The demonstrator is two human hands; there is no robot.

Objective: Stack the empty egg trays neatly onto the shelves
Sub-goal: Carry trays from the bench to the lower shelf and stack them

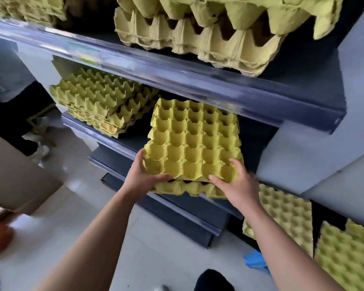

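Both hands hold a yellow egg tray (192, 139) by its near edge, tilted with its far end under the upper shelf (177, 80) and over the middle shelf (118, 141). The left hand (144, 175) is closed on the near left corner, thumb along the front edge and fingers on the side; the right hand (234, 181) is closed on the near right corner, fingers spread over the cups. Another tray (187, 189) lies just beneath, its near edge sticking out past the shelf lip. To do this step well, the held tray probably needs lowering flat so its cups drop squarely into those of the tray below, with corners lined up. Then both could be pushed back together until nothing overhangs. A light, even grip on both corners should keep the soft pulp from bending. The finished stack (101, 101) at the far left sits a little skewed, so it is a poor guide for alignment. More trays (286, 215) wait lower on the right.
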